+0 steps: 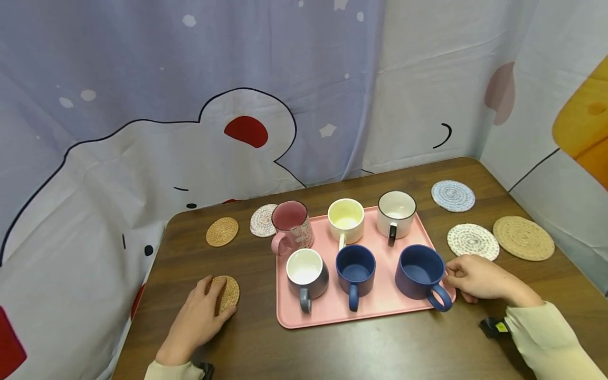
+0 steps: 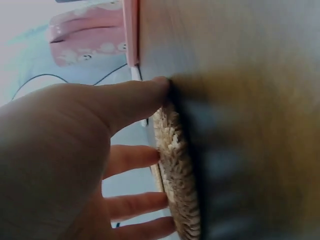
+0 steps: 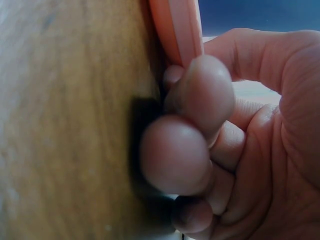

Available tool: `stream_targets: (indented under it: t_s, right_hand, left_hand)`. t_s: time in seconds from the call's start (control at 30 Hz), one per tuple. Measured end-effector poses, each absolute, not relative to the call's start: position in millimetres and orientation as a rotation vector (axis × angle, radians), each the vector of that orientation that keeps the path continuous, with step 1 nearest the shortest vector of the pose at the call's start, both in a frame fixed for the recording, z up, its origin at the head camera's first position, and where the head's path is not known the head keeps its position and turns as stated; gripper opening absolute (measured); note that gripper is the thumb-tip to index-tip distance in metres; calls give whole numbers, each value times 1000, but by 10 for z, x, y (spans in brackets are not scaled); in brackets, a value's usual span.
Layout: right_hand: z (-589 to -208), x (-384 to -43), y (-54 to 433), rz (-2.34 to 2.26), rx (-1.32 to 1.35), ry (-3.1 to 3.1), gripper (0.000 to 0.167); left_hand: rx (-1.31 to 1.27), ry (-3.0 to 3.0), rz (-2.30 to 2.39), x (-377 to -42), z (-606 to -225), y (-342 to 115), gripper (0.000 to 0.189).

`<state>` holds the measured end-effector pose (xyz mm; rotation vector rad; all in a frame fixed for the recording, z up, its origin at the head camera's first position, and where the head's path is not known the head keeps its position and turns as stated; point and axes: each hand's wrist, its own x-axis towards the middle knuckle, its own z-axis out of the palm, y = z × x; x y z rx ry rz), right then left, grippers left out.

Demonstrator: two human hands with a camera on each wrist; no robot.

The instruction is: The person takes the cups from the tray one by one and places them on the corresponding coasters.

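My left hand point(image 1: 193, 320) rests its fingertips on a small round woven coaster point(image 1: 230, 293) at the table's left. In the left wrist view, the fingers are spread and fairly straight over the coaster point(image 2: 177, 170), with the thumb by its edge. My right hand point(image 1: 486, 279) pinches the right rim of a pink tray point(image 1: 328, 312) near its front corner. The right wrist view shows the tray edge point(image 3: 186, 30) by the thumb and curled fingers. On the tray are a dark blue mug point(image 1: 420, 272) nearest that hand, another blue mug point(image 1: 355, 270) and a grey mug point(image 1: 309, 279).
Behind these stand a pink mug point(image 1: 293, 227), a yellow mug point(image 1: 347, 219) and a white mug point(image 1: 396, 214) with a black handle. More round coasters lie around, including a tan one point(image 1: 222, 232) at left and a larger one point(image 1: 523, 238) at right. A printed curtain point(image 1: 304, 79) backs the table.
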<state>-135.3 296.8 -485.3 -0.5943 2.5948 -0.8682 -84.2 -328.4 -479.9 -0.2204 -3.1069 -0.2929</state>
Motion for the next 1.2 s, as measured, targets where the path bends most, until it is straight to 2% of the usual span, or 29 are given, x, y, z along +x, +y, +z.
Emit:
stream_targets:
  t_s: [0.6, 1.2]
  right_hand:
    - [-4845, -1338, 2988, -884, -589, 2596, 29]
    - [-4830, -1338, 2967, -901, -604, 2593, 29]
  left_hand:
    - [-219, -3094, -313, -1475, -4842, -3430, 73]
    - [-185, -3131, -329, -1535, -4826, -3407, 76]
